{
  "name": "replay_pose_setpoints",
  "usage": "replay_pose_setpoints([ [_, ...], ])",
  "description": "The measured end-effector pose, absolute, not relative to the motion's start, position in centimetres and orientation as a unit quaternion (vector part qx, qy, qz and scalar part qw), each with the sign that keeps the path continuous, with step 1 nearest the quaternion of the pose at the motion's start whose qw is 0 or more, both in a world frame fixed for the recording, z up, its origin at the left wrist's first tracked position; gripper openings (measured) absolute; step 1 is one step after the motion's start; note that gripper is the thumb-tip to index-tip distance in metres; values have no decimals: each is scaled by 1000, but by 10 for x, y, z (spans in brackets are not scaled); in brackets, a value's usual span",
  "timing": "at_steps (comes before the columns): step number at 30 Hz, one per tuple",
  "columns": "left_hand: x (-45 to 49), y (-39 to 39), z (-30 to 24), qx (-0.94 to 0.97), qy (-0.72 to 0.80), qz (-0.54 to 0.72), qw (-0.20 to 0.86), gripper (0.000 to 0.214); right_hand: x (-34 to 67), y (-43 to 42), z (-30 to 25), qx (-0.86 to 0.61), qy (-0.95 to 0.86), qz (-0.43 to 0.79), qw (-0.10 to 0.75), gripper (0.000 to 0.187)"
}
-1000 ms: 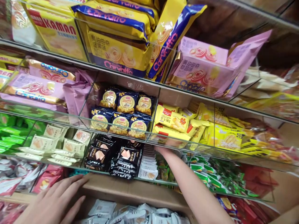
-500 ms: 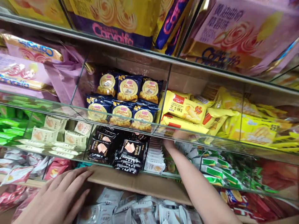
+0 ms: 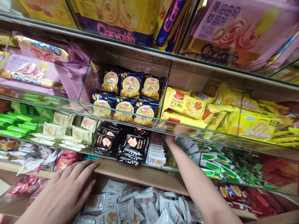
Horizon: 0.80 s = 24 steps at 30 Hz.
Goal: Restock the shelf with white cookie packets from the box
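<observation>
My left hand [image 3: 67, 186] lies on the corner of an open cardboard box [image 3: 140, 172], its fingers stretched out and touching the rim, with nothing visible in it. Inside the box are several small pale wrapped snack packs [image 3: 149, 211]. My right hand [image 3: 170, 140] reaches over the box into a shelf compartment; its fingers are hidden behind the shelf's front edge, so what it touches does not show. Just left of that wrist stands a row of white-wrapped snacks [image 3: 156, 155], beside black cake packs [image 3: 132, 146].
Navy cookie packs [image 3: 126, 109] and yellow roll packs [image 3: 185, 104] fill the shelf above, behind a clear front strip. Thin dividers part the compartments. Green-and-white packs [image 3: 212, 161] lie right of my forearm. Large purple cookie bags [image 3: 231, 28] hang over the top shelf edge.
The view has shifted slightly, so the left-side shelves sit farther right and more of the box's contents shows. Both hands keep nearly the same places on the box and in the compartment.
</observation>
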<state>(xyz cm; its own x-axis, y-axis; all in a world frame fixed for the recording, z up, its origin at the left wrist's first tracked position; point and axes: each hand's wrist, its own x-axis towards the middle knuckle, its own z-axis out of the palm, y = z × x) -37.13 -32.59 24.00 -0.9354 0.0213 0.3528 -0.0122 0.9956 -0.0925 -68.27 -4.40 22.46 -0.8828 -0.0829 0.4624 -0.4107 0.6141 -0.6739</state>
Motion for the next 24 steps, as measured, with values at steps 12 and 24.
replay_pose_setpoints([
  [12,-369,-328,240,-17,-979,67,192,45,-683,-42,221,121,-880,424,177,41],
  [24,-368,-320,250,-26,-980,68,184,48,-654,-46,266,124,-899,375,190,38],
])
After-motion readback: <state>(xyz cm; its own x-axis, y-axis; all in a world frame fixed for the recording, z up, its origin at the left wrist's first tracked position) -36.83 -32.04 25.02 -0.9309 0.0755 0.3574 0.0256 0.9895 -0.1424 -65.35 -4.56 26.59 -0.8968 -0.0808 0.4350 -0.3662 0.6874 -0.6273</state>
